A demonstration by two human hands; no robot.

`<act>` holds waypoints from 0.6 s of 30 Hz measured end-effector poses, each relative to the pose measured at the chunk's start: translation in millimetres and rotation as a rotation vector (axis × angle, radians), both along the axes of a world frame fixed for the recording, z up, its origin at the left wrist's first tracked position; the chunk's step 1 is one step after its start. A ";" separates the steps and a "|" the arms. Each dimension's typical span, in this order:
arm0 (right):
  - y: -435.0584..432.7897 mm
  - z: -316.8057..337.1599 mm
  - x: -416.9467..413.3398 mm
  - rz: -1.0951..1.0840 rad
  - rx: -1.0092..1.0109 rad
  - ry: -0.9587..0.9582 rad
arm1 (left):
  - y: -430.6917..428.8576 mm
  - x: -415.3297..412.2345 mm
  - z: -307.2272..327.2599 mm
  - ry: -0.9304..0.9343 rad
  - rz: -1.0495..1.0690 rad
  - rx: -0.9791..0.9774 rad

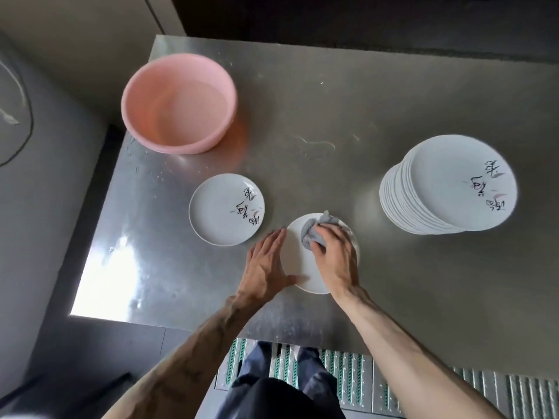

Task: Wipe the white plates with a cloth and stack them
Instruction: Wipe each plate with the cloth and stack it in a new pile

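White plate (298,267) under grey cloth (313,231); single plate (223,211) left; tall stack (447,186) right.

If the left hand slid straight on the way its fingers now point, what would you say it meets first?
Probably nothing soon: the left hand points up and slightly right, between the single plate and the plate being wiped. Beyond lies bare steel table, as far as the view shows.

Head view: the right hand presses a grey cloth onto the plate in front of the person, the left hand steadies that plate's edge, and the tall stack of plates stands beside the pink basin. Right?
Not quite. The head view shows the tall stack of plates standing far right, well apart from the pink basin; the single plate lies nearest the basin. The rest holds: right hand presses the grey cloth onto the near plate, left hand at its edge.
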State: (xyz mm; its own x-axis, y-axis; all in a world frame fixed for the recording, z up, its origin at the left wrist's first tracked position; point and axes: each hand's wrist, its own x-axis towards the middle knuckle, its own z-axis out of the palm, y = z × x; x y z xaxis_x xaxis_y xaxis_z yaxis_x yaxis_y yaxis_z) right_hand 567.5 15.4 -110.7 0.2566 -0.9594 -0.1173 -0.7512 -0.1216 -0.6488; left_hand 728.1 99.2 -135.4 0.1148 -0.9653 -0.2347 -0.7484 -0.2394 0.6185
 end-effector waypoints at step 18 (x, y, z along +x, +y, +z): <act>33.8 6.0 13.4 0.370 0.027 -0.001 | 4.2 6.0 -5.5 -0.016 -0.067 -0.069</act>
State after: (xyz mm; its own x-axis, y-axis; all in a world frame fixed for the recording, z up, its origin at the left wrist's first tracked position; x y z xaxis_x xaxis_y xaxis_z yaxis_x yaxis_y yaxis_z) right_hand 580.9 49.1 -104.7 0.5856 -0.7982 -0.1410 -0.6588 -0.3673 -0.6565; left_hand 734.1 103.3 -140.9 0.0525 -0.9847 -0.1663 -0.7716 -0.1457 0.6192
